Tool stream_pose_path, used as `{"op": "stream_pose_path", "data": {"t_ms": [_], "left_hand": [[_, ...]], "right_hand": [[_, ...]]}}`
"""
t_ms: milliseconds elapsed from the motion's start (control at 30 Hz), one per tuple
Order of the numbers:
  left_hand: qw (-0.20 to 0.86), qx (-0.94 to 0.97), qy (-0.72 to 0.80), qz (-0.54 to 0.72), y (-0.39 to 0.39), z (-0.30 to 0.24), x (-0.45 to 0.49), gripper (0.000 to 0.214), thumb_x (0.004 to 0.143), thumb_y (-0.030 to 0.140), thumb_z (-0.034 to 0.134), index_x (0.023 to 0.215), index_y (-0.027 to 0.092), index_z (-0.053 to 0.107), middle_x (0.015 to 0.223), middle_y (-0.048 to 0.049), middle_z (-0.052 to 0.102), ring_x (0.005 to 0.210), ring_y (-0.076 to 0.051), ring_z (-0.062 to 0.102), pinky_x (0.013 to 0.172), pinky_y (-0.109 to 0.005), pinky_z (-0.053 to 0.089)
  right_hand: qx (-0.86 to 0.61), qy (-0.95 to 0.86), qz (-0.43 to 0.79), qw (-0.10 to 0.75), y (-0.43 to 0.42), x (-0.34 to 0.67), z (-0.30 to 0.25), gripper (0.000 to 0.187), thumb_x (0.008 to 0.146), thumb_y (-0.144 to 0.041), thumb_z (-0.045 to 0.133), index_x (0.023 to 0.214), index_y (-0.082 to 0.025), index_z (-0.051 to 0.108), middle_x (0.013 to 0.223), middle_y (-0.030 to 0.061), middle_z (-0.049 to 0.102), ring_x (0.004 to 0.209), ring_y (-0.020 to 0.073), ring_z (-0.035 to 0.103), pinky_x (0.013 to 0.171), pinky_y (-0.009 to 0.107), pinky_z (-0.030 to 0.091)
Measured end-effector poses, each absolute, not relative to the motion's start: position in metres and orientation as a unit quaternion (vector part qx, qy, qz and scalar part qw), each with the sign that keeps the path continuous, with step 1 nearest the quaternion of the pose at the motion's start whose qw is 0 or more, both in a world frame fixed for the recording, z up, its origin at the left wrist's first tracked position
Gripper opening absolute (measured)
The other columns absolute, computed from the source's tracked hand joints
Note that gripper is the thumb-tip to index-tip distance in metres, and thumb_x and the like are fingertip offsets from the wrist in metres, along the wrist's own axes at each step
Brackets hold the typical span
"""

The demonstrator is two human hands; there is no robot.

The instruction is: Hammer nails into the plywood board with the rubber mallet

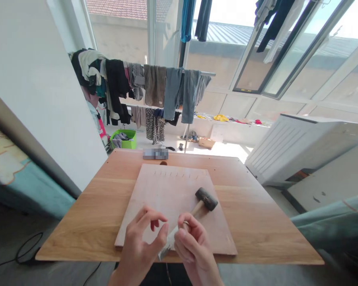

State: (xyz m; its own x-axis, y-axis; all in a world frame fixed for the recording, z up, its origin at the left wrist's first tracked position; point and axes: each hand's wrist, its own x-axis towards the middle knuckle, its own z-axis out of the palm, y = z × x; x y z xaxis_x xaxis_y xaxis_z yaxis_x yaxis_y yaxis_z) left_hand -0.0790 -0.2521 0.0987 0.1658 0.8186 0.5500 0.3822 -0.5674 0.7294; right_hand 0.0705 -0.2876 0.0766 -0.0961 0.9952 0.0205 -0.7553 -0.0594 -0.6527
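My left hand hovers over the near part of a pale board, thumb and curled fingers apart, with nothing visible between them. To its right, my right hand is closed in a pinch; whatever its fingertips hold is too small or hidden to name. A mallet with a black head lies on the board, its wooden handle running behind my right hand. Something whitish shows between the hands, partly covered. Along the board's far side, several thin nails stand in a row.
The board lies on a wooden table. A blurred-out box and a small dark object sit behind it. Beyond are a clothes rack with laundry and a green basket. A white cabinet stands right.
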Motion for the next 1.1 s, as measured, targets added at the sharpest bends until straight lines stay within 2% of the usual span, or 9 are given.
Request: {"op": "stream_pose_path", "data": {"t_ms": [233, 400, 633, 833, 967, 1100], "left_hand": [[0.267, 0.707, 0.438, 0.487, -0.277, 0.085, -0.079, 0.008, 0.088, 0.024, 0.063, 0.082, 0.022, 0.068, 0.07, 0.0021, 0.056, 0.062, -0.013, 0.058, 0.062, -0.021, 0.051], [0.295, 0.697, 0.445, 0.478, -0.285, 0.08, -0.082, 0.01, 0.09, 0.026, 0.063, 0.085, 0.022, 0.07, 0.073, 0.0014, 0.058, 0.065, -0.013, 0.06, 0.063, -0.021, 0.053], [0.276, 0.697, 0.441, 0.494, -0.286, 0.084, -0.082, 0.009, 0.088, 0.024, 0.063, 0.085, 0.023, 0.071, 0.071, 0.0017, 0.059, 0.064, -0.013, 0.06, 0.061, -0.02, 0.053], [0.286, 0.692, 0.451, 0.486, -0.286, 0.082, -0.081, 0.011, 0.088, 0.024, 0.061, 0.085, 0.022, 0.072, 0.073, 0.0008, 0.06, 0.065, -0.014, 0.061, 0.063, -0.021, 0.054], [0.288, 0.692, 0.453, 0.483, -0.285, 0.081, -0.083, 0.013, 0.09, 0.025, 0.06, 0.086, 0.022, 0.072, 0.073, 0.0008, 0.06, 0.066, -0.013, 0.061, 0.063, -0.02, 0.053], [0.288, 0.693, 0.446, 0.488, -0.283, 0.08, -0.084, 0.013, 0.091, 0.026, 0.061, 0.085, 0.023, 0.073, 0.072, 0.0012, 0.06, 0.066, -0.013, 0.061, 0.061, -0.019, 0.052]], "right_hand": [[-0.296, -0.259, 0.619, 0.68, -0.298, 0.053, 0.056, 0.02, 0.082, -0.034, 0.081, 0.085, -0.016, 0.072, 0.051, -0.013, 0.026, 0.042, 0.0001, 0.013, 0.038, 0.013, 0.013], [-0.308, -0.249, 0.625, 0.673, -0.304, 0.047, 0.051, 0.02, 0.08, -0.034, 0.083, 0.083, -0.016, 0.075, 0.047, -0.0128, 0.027, 0.04, -0.0002, 0.013, 0.037, 0.013, 0.012], [-0.315, -0.269, 0.631, 0.656, -0.307, 0.044, 0.064, 0.022, 0.078, -0.038, 0.084, 0.083, -0.017, 0.079, 0.049, -0.0109, 0.03, 0.041, -0.0002, 0.013, 0.038, 0.013, 0.01], [-0.384, -0.295, 0.579, 0.656, -0.306, 0.046, 0.055, 0.027, 0.075, -0.045, 0.084, 0.082, -0.019, 0.081, 0.051, -0.0087, 0.03, 0.047, 0.0036, 0.018, 0.043, 0.017, 0.014], [-0.436, -0.357, 0.517, 0.645, -0.306, 0.05, 0.051, 0.027, 0.077, -0.045, 0.081, 0.083, -0.018, 0.082, 0.054, -0.0063, 0.033, 0.053, 0.0071, 0.025, 0.048, 0.02, 0.02], [-0.457, -0.393, 0.481, 0.637, -0.306, 0.054, 0.058, 0.027, 0.08, -0.045, 0.078, 0.083, -0.019, 0.082, 0.054, -0.0053, 0.035, 0.053, 0.0082, 0.025, 0.048, 0.021, 0.022]]}}
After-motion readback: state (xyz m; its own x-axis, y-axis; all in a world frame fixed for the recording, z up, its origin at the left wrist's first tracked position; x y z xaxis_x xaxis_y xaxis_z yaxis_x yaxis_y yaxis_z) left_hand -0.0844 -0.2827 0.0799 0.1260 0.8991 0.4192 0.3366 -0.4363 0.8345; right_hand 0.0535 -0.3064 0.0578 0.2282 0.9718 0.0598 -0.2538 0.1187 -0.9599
